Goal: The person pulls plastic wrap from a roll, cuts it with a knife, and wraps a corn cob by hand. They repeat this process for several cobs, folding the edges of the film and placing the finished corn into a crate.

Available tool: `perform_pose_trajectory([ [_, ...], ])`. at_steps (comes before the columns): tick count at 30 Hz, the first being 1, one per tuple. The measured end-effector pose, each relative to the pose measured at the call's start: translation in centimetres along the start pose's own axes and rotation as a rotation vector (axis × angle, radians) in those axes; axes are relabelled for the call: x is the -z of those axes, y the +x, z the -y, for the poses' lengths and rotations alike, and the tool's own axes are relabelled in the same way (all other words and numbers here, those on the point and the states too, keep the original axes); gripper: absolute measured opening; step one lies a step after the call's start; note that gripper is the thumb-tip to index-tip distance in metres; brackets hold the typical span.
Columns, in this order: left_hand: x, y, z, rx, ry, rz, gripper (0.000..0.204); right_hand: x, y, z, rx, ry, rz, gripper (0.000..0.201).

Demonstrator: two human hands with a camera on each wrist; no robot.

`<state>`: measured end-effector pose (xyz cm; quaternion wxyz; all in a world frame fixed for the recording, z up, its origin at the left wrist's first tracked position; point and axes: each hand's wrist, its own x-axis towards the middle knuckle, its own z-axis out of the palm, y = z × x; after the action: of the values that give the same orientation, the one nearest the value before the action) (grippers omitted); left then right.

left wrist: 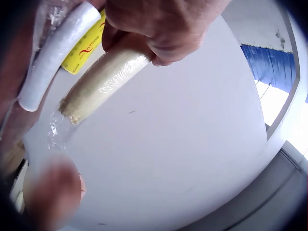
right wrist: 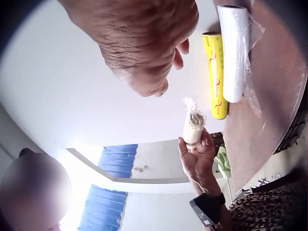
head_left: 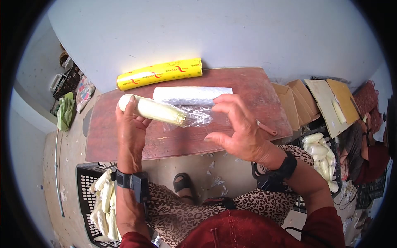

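Observation:
My left hand (head_left: 131, 118) grips a pale ear of corn (head_left: 159, 110) near its rounded end and holds it above the table, tilted slightly down to the right. Clear cling film covers the ear, shining along its side in the left wrist view, and a crumpled film tail (head_left: 199, 117) sticks out past the ear's blunt end. Just right of that tail, my right hand (head_left: 244, 132) hovers with thumb and fingers spread apart, nothing between them. Behind the ear lies a white roll of cling film (head_left: 192, 95) on the reddish-brown table (head_left: 120, 144).
A yellow printed tube (head_left: 161, 73) lies along the wall at the table's back. A pink-handled tool (head_left: 268, 129) rests near the right edge. Black crates stand below, one with ears of corn (head_left: 105, 206) at left, one with wrapped ears (head_left: 320, 153) at right. Cardboard (head_left: 289, 103) stands beyond.

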<state>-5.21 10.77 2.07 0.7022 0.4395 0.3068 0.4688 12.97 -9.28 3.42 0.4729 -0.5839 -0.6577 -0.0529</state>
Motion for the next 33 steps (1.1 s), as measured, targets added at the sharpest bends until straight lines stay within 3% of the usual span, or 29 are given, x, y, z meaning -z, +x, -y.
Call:
perform_pose_trajectory([
  [1,-0.3,-0.2,0.2,0.013,0.001,0.000,0.034,-0.5,-0.3,0.3,0.030,-0.039,0.059,0.070],
  [5,-0.7,0.0,0.9,0.047,-0.012,0.038,0.035,-1.6,-0.6,0.2,0.120,-0.214,0.108,0.073],
  [11,-1.3,-0.3,1.3,0.082,-0.038,0.052,0.039,-2.5,-0.6,-1.4,0.055,-0.290,0.140,0.034],
  [17,-1.0,-0.4,1.0,0.031,-0.071,0.104,0.042,-3.0,-0.4,-1.7,-0.067,0.024,0.102,0.008],
  [23,-0.8,-0.4,0.0,-0.107,-0.075,0.236,0.037,-2.1,0.0,-0.8,-0.415,0.274,0.316,0.016],
  [26,-0.6,-0.3,-0.3,-0.078,-0.123,0.298,0.048,-1.5,0.7,-0.9,-0.603,0.412,0.550,0.022],
  [29,-0.7,-0.6,-0.6,-0.059,-0.184,0.370,0.046,-1.1,0.7,-1.5,-0.649,0.655,0.646,0.025],
  [33,-0.7,-0.7,-1.1,0.025,-0.301,0.487,0.053,-0.7,0.4,-1.5,-0.643,0.842,0.638,0.028],
])
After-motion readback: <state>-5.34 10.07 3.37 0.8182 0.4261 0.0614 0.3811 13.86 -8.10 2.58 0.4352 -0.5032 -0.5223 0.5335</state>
